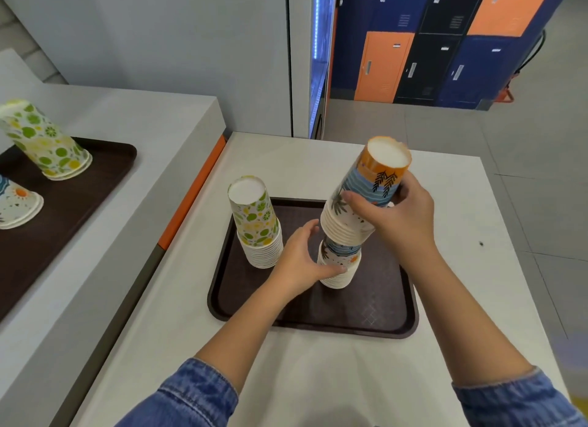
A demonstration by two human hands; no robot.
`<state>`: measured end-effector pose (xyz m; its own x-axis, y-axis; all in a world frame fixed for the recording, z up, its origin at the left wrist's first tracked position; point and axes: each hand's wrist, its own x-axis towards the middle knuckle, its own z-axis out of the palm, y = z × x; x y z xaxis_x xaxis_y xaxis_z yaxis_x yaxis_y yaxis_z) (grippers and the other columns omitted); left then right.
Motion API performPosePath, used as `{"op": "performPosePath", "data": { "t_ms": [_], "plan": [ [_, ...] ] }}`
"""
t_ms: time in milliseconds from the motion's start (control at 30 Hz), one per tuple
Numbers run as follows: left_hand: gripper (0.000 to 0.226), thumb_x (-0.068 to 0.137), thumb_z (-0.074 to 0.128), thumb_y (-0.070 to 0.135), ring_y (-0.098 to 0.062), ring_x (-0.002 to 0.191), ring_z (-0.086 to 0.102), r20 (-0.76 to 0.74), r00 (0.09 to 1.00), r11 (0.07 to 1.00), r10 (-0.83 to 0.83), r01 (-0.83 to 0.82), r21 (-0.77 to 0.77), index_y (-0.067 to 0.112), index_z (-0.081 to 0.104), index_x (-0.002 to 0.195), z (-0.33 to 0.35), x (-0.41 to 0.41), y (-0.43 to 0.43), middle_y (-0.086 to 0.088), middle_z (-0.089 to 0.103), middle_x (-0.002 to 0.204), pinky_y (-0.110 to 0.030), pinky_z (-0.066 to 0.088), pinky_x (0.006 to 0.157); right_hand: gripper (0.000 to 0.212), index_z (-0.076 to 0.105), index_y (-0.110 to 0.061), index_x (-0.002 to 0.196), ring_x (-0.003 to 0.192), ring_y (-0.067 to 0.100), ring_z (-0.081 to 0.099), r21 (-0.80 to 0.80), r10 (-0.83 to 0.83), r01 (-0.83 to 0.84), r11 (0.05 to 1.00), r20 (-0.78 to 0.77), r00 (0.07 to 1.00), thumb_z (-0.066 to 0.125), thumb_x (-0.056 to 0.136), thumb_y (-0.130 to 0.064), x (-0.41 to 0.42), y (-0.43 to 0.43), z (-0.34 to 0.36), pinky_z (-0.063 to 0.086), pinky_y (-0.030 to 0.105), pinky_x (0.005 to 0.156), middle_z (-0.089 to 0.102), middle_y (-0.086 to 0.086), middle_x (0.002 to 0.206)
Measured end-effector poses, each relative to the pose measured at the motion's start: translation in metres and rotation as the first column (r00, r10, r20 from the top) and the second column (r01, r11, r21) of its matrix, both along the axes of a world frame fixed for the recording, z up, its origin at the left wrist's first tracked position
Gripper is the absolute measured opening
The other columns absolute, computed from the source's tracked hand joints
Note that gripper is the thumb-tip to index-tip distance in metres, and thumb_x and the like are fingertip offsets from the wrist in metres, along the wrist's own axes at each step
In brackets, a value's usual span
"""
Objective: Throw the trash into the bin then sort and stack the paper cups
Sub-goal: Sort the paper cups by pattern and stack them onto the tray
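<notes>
Tilting off line, the upper stack (366, 188) of upturned paper cups could jam crooked on the lower stack (339, 264), or topple it, if pressed down before the two align. Both show blue waves, palms and orange suns, with white rims nested below. The right hand (397, 213) has its fingers wrapped round the upper stack. The left hand (302, 261) clasps the lower one, which stands on the brown tray (350, 315) beside a citrus-print stack (257, 226), on the table (318, 379).

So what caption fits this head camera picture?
Right hand holds upturned beach-print paper cups over a matching stack gripped by left hand on brown tray.
</notes>
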<state>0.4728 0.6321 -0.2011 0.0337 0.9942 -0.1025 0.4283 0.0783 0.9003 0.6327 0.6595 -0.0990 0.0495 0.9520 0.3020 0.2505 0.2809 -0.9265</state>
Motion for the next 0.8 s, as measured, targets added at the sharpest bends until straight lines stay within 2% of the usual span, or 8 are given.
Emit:
{"op": "performPosePath", "data": {
  "t_ms": [67,133,200,333,467,567,667,800],
  "plan": [
    [0.091,0.050,0.087,0.045,0.006,0.119,0.050,0.030,0.999,1.000,-0.020,0.019,0.008,0.034,0.046,0.130,0.005,0.009,0.004,0.022,0.055,0.127,-0.018,0.043,0.097,0.044,0.064,-0.023,0.100,0.087,-0.003,0.067,0.012,-0.019,0.020,1.000,-0.079,0.997,0.086,0.063,-0.030,0.003,0.004,0.011,0.054,0.013,0.070,0.070,-0.016,0.095],
    [0.072,0.049,0.088,0.042,0.015,0.104,0.056,0.048,0.998,1.000,-0.027,0.027,0.002,0.049,0.051,0.109,0.010,0.018,0.007,0.035,0.061,0.107,-0.005,0.046,0.080,0.043,0.065,-0.022,0.100,0.089,0.001,0.069,0.006,-0.037,0.039,0.999,-0.160,0.986,0.085,0.064,-0.031,0.005,0.007,0.021,0.055,0.017,0.072,0.071,-0.012,0.097],
    [0.061,0.049,0.089,0.040,0.017,0.092,0.059,0.042,0.999,1.000,-0.006,0.005,0.004,0.050,0.051,0.096,0.010,0.025,0.012,0.037,0.063,0.094,-0.001,0.046,0.069,0.041,0.066,-0.022,0.101,0.092,0.005,0.069,-0.017,-0.050,0.048,0.999,-0.232,0.971,0.084,0.065,-0.032,0.008,0.010,0.026,0.057,0.023,0.076,0.072,-0.009,0.100],
    [0.057,0.054,0.088,0.041,0.020,0.081,0.054,-0.012,0.997,0.997,0.074,-0.074,0.037,0.042,0.051,0.098,0.006,0.031,0.015,0.029,0.059,0.087,-0.004,0.042,0.068,0.038,0.067,-0.015,0.105,0.096,0.012,0.070,-0.078,-0.071,0.046,0.996,-0.372,0.925,0.082,0.071,-0.023,0.014,0.013,0.024,0.057,0.028,0.079,0.073,-0.002,0.104],
    [0.050,0.056,0.087,0.040,0.024,0.078,0.054,-0.025,0.987,0.985,0.156,-0.154,0.072,0.048,0.051,0.089,0.010,0.027,0.014,0.030,0.058,0.083,-0.002,0.043,0.065,0.031,0.068,-0.016,0.099,0.093,0.013,0.071,-0.123,-0.125,0.076,0.989,-0.462,0.878,0.082,0.071,-0.020,0.019,0.014,0.021,0.056,0.025,0.075,0.074,-0.004,0.098],
    [0.049,0.055,0.088,0.036,0.014,0.079,0.058,0.003,0.976,0.970,0.217,-0.216,0.110,0.046,0.051,0.087,0.019,0.022,0.015,0.027,0.059,0.084,-0.008,0.047,0.070,0.025,0.068,-0.020,0.094,0.091,0.013,0.071,-0.147,-0.152,0.087,0.985,-0.525,0.838,0.081,0.073,-0.018,0.020,0.014,0.023,0.056,0.025,0.074,0.075,-0.007,0.093],
    [0.052,0.055,0.088,0.036,0.009,0.081,0.057,0.020,0.970,0.959,0.244,-0.244,0.141,0.041,0.051,0.091,0.032,0.020,0.017,0.024,0.059,0.087,-0.007,0.046,0.071,0.021,0.067,-0.022,0.091,0.090,0.011,0.071,-0.156,-0.159,0.082,0.984,-0.590,0.791,0.079,0.075,-0.017,0.019,0.016,0.031,0.056,0.023,0.074,0.074,-0.008,0.090],
    [0.059,0.056,0.088,0.038,0.007,0.085,0.061,0.088,0.945,0.931,0.316,-0.326,0.162,0.024,0.060,0.105,0.046,0.013,0.021,0.016,0.065,0.096,-0.004,0.049,0.069,0.016,0.066,-0.017,0.093,0.092,0.015,0.070,-0.189,-0.164,0.041,0.981,-0.705,0.690,0.075,0.079,-0.014,0.014,0.019,0.044,0.055,0.025,0.076,0.074,-0.002,0.093]
  ]
}}
